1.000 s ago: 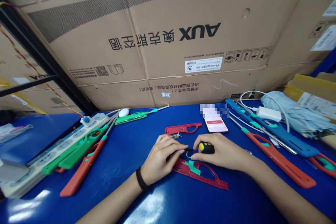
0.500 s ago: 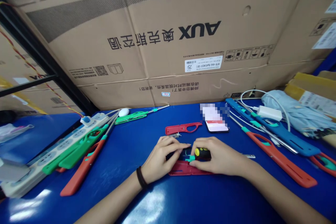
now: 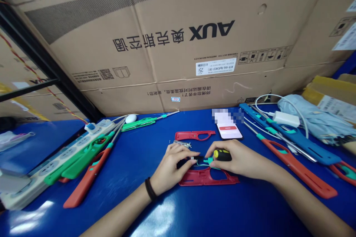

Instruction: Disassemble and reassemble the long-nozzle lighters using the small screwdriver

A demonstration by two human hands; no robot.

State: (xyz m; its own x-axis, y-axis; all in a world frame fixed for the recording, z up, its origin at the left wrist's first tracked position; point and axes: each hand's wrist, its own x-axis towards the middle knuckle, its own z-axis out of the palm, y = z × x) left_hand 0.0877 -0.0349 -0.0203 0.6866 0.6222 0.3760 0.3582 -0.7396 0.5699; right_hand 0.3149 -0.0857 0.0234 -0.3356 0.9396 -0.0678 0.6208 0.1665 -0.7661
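Note:
Above the left end of a red half-shell [image 3: 198, 177], my left hand [image 3: 172, 166] pinches a small dark part with a pale end. My right hand [image 3: 236, 159] holds a teal piece [image 3: 208, 160] between its fingertips, and a black and yellow screwdriver handle [image 3: 221, 154] is tucked in the same hand. A thin wire runs between the teal piece and the small part. Another red half-shell [image 3: 194, 135] lies behind my hands, with a small metal and clear part [image 3: 183, 143] just in front of it.
At the left, green lighters [image 3: 83, 155] and an orange one [image 3: 88, 177] lean by a white power strip [image 3: 46, 170]. A phone [image 3: 229, 127] lies behind my right hand. Blue [image 3: 294, 137] and orange lighters [image 3: 300, 168] lie right. A large carton [image 3: 167, 70] stands behind.
My right hand has moved a little right and up with the teal piece and screwdriver, uncovering more of the near red half-shell. My left hand has barely moved.

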